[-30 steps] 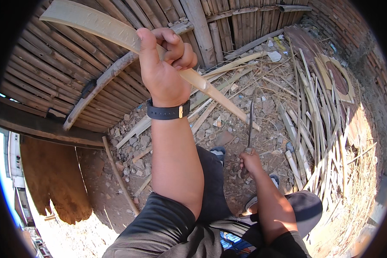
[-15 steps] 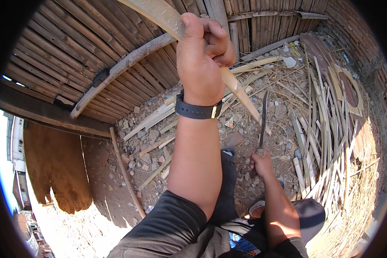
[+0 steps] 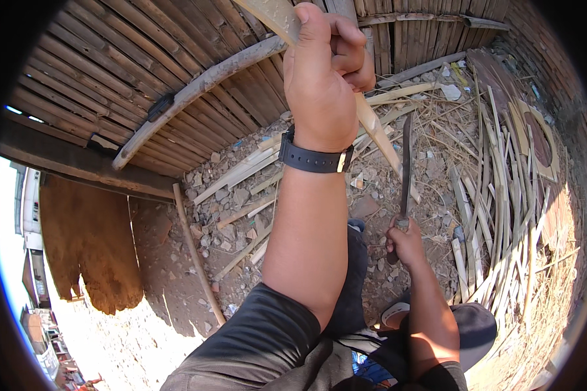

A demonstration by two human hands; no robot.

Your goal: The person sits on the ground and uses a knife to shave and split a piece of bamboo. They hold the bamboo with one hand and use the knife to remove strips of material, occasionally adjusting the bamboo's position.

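My left hand (image 3: 326, 72), with a black strap on its wrist, is raised high at the top middle. Its fingers are closed around a long pale bamboo strip (image 3: 379, 135), which slants from the upper left down toward the lower right. Low on the right, my right hand (image 3: 406, 241) grips the handle of a machete (image 3: 407, 163), its long dark blade pointing up and away from me. The blade lies close to the strip's lower end; whether they touch I cannot tell. Part of the strip is hidden behind my left hand.
Split bamboo strips (image 3: 502, 202) lie in a large pile at the right, beside a brick wall (image 3: 554, 72). More strips (image 3: 244, 173) rest on the stony ground at the left. A bamboo wall (image 3: 137, 58) rises ahead, and a pole (image 3: 197, 254) lies on the left.
Both hands appear slightly farther right in the picture, along with the whole scene. The machete blade stands a little higher and nearer the strip's lower end. Both grips are unchanged.
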